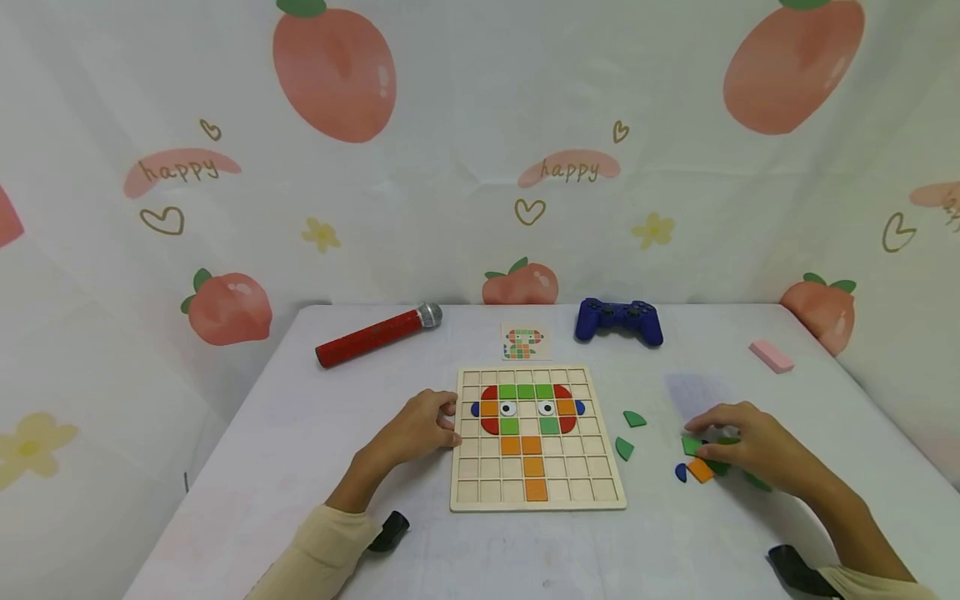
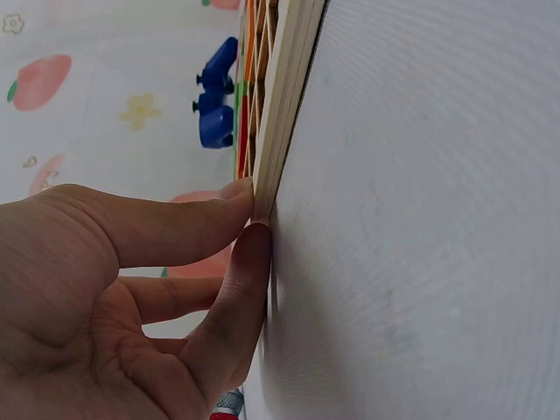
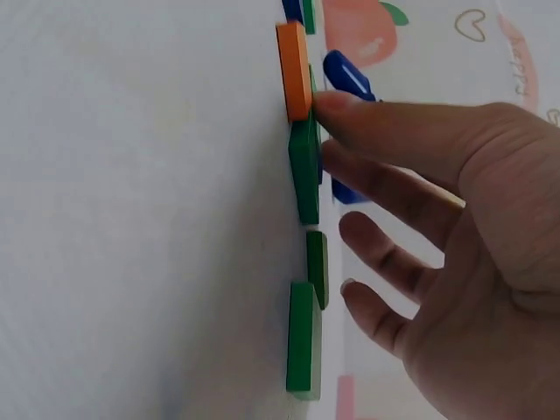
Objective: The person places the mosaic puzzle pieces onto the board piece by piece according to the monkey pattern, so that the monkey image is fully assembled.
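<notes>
The step in hand appears to be picking through loose tiles (image 1: 701, 471) to fill in the lower figure. The wooden grid board (image 1: 483, 468) is lying mid-table, showing a finished-looking face with orange squares (image 1: 536, 490) running toward 6 o'clock. The left hand (image 1: 420, 429) is pinching the board's edge at 9 o'clock. The right hand (image 1: 765, 446) is hovering over the tiles at 3 o'clock, thumb and forefinger standing apart; whether it is touching one, I cannot tell. The next move probably calls for pinching a single tile, matching the pattern card (image 1: 527, 342) sitting at 12 o'clock.
</notes>
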Available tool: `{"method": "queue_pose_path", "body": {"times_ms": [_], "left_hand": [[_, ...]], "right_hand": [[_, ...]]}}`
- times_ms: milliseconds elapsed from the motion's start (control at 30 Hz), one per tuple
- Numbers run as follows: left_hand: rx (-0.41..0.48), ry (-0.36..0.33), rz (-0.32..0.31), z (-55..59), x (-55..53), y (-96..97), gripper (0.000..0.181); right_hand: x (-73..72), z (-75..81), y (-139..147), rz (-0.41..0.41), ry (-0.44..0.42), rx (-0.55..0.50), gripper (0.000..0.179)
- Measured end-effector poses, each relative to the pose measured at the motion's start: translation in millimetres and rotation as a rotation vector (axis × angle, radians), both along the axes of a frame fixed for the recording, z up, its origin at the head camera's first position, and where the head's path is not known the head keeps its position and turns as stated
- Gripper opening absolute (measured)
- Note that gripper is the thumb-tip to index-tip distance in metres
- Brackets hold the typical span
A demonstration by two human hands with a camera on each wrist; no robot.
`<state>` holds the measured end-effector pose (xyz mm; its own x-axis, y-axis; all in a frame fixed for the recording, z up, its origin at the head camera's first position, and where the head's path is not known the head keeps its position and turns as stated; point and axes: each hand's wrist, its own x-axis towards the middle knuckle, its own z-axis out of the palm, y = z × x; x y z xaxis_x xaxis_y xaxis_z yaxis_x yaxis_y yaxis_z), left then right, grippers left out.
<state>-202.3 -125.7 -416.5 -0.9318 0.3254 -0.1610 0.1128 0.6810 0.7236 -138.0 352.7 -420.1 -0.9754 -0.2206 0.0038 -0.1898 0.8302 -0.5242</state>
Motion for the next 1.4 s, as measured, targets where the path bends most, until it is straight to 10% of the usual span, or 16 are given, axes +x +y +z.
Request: {"method": "queue_pose_path", "body": {"times_ms": [667,1400], "left_hand": [[-0.014,-0.006,0.0,0.8,1.1,1.5,0.065],[-0.02,-0.012,0.004,-0.3,0.6,1.3,0.065]], "right_hand": [[-5.5,4.4,-19.9,0.022,-0.04,0.046,0.036],[-20.9,14.9,-146.1,0.361,-0.065,-0.035,0.018]]}}
